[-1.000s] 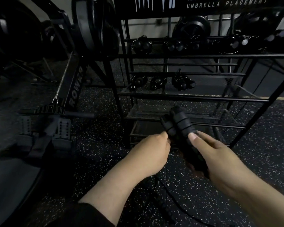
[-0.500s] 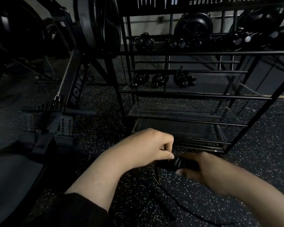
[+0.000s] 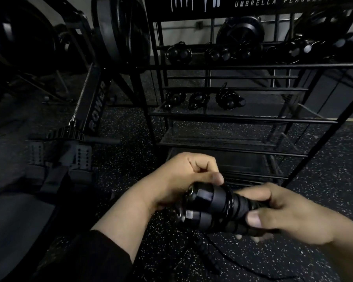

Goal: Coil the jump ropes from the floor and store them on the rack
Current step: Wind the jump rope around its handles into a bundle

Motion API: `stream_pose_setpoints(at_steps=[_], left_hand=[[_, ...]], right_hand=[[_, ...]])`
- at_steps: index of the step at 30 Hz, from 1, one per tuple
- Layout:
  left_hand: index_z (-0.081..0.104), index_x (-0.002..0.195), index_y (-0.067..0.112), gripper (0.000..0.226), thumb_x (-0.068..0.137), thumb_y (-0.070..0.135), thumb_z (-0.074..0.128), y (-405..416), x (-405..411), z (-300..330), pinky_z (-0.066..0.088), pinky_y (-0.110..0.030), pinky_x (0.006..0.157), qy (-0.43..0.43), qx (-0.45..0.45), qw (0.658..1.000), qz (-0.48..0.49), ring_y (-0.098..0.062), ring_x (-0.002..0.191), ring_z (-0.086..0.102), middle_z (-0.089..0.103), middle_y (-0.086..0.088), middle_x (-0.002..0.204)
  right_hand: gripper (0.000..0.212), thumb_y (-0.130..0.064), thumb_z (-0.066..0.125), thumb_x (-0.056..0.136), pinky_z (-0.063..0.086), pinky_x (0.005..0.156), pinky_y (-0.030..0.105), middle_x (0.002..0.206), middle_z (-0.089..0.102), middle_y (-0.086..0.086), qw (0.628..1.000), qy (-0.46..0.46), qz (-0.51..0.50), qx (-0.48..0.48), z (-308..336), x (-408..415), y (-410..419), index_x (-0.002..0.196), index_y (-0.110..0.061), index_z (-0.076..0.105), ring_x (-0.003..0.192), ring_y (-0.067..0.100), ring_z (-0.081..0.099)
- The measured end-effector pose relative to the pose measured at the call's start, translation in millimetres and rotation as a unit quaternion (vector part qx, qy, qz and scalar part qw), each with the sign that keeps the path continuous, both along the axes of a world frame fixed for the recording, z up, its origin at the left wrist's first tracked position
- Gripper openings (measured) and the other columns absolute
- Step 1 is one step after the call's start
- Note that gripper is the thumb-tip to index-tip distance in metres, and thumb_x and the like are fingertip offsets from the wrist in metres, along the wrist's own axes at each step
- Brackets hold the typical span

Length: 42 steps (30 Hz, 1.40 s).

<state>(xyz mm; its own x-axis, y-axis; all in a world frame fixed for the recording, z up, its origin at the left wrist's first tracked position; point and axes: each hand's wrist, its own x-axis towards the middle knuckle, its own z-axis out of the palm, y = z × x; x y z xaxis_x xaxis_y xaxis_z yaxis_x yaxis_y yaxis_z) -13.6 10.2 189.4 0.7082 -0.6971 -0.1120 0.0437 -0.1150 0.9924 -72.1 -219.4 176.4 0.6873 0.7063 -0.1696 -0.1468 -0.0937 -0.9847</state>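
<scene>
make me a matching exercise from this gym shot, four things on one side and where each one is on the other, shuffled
Things:
1. jump rope handles
2. rowing machine
3. coiled ropes
4. sign reading UMBRELLA PLACEMENT

Places:
A. at the top of the rack
B. left of the rack, on the floor
C. held between the left hand and the right hand
D. lying on a middle rack shelf

Pairs: 1-C, 2-B, 3-D, 4-A
</scene>
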Motion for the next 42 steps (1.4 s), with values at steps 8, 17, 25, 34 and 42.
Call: stream_pose_setpoints(at_steps=[8, 17, 25, 34, 42], left_hand=[[0.049, 0.072, 0.019, 0.038, 0.106, 0.004, 0.042, -16, -7, -12, 0.023, -0.025, 0.049, 0.047, 0.017, 0.988, 0.147, -0.006, 0.046, 0.031, 0.04, 0.009, 0.052], [0.055, 0.09, 0.009, 0.032, 0.11, 0.03, 0.04, -19, -4, -18, 0.045, -0.04, 0.055, -0.035, 0.141, 0.983, 0.112, -0.011, 0.046, 0.036, 0.039, 0.008, 0.057], [0.064, 0.089, 0.021, 0.037, 0.108, 0.038, 0.038, -27, -8, -27, 0.048, -0.036, 0.061, -0.204, 0.314, 0.923, 0.086, -0.005, 0.054, 0.054, 0.062, 0.003, 0.066], [0.061, 0.08, 0.01, 0.043, 0.107, 0.034, 0.037, -26, -10, -21, 0.038, -0.029, 0.058, -0.234, 0.424, 0.875, 0.006, -0.013, 0.065, 0.051, 0.057, 0.001, 0.073], [0.044, 0.069, 0.023, 0.043, 0.103, 0.048, 0.048, -25, -14, -10, 0.039, -0.033, 0.059, -0.418, 0.432, 0.798, -0.04, -0.014, 0.066, 0.054, 0.052, 0.007, 0.068]], right_hand=[[0.069, -0.061, 0.082, 0.072, 0.034, 0.048, 0.025, 0.085, 0.063, 0.026, 0.97, 0.021, -0.222, 0.101, -4, 4, 2, 0.116, -0.011, 0.066, 0.057, 0.023, 0.05], [0.054, -0.043, 0.063, 0.084, 0.031, 0.046, 0.029, 0.082, 0.065, 0.022, 0.929, 0.037, -0.364, 0.057, 2, 5, 5, 0.118, -0.002, 0.056, 0.058, 0.025, 0.05], [0.026, -0.048, 0.068, 0.088, 0.04, 0.049, 0.031, 0.083, 0.072, 0.018, 0.907, 0.016, -0.416, -0.067, -2, 7, 10, 0.089, -0.023, 0.063, 0.06, 0.022, 0.058], [0.029, -0.061, 0.062, 0.088, 0.036, 0.04, 0.023, 0.054, 0.062, -0.002, 0.859, -0.13, -0.365, -0.334, -17, 10, 12, 0.099, -0.035, 0.056, 0.037, 0.006, 0.046], [0.022, -0.062, 0.068, 0.085, 0.049, 0.055, 0.032, 0.07, 0.069, -0.004, 0.858, -0.129, -0.217, -0.448, -14, 8, 12, 0.09, -0.043, 0.058, 0.056, 0.008, 0.062]])
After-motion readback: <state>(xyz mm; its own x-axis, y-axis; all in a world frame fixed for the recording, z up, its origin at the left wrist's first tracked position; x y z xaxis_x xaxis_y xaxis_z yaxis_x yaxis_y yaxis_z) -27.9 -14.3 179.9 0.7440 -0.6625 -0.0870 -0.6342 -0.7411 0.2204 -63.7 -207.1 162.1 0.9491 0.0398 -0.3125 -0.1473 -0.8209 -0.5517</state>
